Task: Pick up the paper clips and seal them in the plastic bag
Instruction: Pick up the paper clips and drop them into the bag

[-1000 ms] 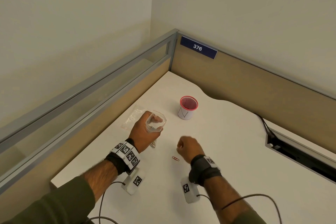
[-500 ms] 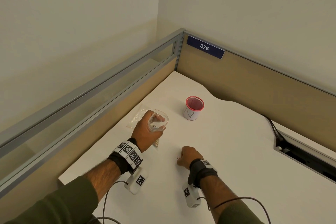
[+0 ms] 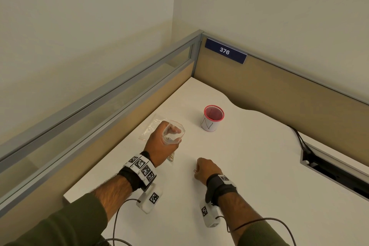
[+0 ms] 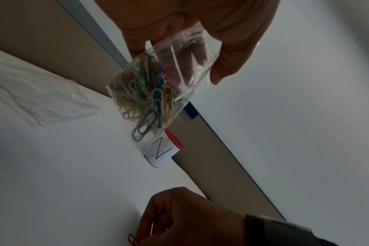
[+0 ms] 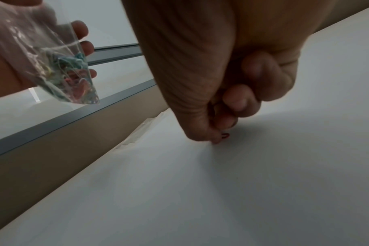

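Observation:
My left hand (image 3: pixel 159 146) holds a clear plastic bag (image 3: pixel 173 133) above the white table (image 3: pixel 259 166), its mouth open and facing up. Several coloured paper clips (image 4: pixel 150 99) lie bunched in the bag's bottom. Lower right of it, my right hand (image 3: pixel 206 169) is down at the table top with its fingers curled. Thumb and forefinger pinch one red paper clip (image 5: pixel 225 135), which also shows as the red paper clip (image 3: pixel 194 170) at the hand's left edge. Whether it has left the surface I cannot tell.
A red mesh cup (image 3: pixel 213 118) with a white label marked N stands behind the hands. A second clear bag (image 3: pixel 150 128) lies flat by the left partition (image 3: pixel 119 118). A cable slot (image 3: pixel 329 170) opens at the right, and wrist cables trail near the front edge.
The right hand has dropped to the table and closed on the red clip that lay loose just left of it. The left hand keeps the bag in the same place.

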`<state>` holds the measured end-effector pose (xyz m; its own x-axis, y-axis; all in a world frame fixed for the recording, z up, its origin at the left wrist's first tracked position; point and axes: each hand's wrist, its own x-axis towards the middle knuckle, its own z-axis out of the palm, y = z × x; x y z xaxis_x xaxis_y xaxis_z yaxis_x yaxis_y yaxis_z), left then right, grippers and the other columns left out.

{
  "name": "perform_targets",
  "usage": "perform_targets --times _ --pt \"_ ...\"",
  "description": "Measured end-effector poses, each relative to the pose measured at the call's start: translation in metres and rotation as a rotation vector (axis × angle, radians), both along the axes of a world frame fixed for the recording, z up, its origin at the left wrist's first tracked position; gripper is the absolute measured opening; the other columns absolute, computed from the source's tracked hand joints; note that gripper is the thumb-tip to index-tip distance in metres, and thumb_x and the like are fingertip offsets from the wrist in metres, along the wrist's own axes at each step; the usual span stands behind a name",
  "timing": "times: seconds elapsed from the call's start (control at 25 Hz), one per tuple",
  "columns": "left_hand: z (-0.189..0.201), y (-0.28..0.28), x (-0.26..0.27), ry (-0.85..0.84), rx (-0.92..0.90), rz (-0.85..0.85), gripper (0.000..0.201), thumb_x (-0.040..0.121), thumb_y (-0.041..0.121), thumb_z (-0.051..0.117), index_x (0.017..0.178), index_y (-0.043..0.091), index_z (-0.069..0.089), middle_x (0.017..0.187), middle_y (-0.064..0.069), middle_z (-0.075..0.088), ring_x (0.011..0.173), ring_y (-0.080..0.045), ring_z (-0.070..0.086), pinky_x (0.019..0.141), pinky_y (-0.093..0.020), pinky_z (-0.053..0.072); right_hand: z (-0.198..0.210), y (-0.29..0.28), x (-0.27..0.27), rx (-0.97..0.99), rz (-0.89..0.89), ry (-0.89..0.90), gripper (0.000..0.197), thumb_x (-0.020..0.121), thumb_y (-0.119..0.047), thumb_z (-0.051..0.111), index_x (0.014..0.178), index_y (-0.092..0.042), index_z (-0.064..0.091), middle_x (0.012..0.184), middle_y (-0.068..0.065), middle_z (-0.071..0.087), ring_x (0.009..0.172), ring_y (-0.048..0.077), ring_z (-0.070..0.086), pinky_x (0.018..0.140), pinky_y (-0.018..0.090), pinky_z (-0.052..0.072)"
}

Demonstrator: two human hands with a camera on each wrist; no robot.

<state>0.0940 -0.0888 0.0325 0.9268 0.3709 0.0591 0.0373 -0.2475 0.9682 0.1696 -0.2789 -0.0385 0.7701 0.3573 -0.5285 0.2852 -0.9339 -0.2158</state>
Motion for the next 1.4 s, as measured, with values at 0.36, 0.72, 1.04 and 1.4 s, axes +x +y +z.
perform_targets --times 0.36,0.72,1.04,1.4 --pt "-0.003 0.006 0.001 -0.017 -0.011 0.001 0.032 0.078 0.023 0.074 0.107 0.017 0.060 0.111 0.003 0.068 0.113 -0.014 0.065 0.102 -0.046 0.053 -0.001 0.000 0.001 -0.057 0.045 0.031 0.035 0.079 -0.030 0.065 0.109 -0.014 0.057 0.111 0.006 0.063 0.098 0.025 0.063 0.085 0.035 0.053" --pt "-0.002 0.001 0.002 -0.014 -0.025 -0.015 0.034 0.076 0.023 0.073 0.107 0.023 0.060 0.109 0.000 0.067 0.113 -0.016 0.065 0.102 -0.045 0.054 0.009 -0.015 -0.022 0.026 0.122 -0.070 0.013 0.083 -0.016 0.052 0.096 -0.017 0.051 0.100 0.005 0.058 0.082 0.020 0.052 0.082 0.034 0.051" --pt "-0.010 -0.008 0.007 0.004 -0.021 -0.043 0.033 0.081 0.016 0.077 0.109 0.015 0.059 0.110 0.002 0.068 0.113 -0.014 0.065 0.099 -0.038 0.053 0.112 -0.015 -0.019 0.678 -0.066 -0.375 0.013 0.089 -0.018 0.059 0.099 -0.023 0.065 0.086 -0.008 0.062 0.076 0.008 0.057 0.072 0.020 0.050" --pt "0.002 -0.014 0.007 -0.047 -0.003 -0.097 0.039 0.079 0.020 0.077 0.111 0.021 0.054 0.106 0.001 0.066 0.109 -0.020 0.066 0.091 -0.043 0.058 0.169 0.027 -0.033 0.875 0.019 -0.399 0.013 0.091 -0.029 0.061 0.097 -0.019 0.068 0.092 -0.006 0.065 0.082 0.008 0.058 0.072 0.017 0.048"
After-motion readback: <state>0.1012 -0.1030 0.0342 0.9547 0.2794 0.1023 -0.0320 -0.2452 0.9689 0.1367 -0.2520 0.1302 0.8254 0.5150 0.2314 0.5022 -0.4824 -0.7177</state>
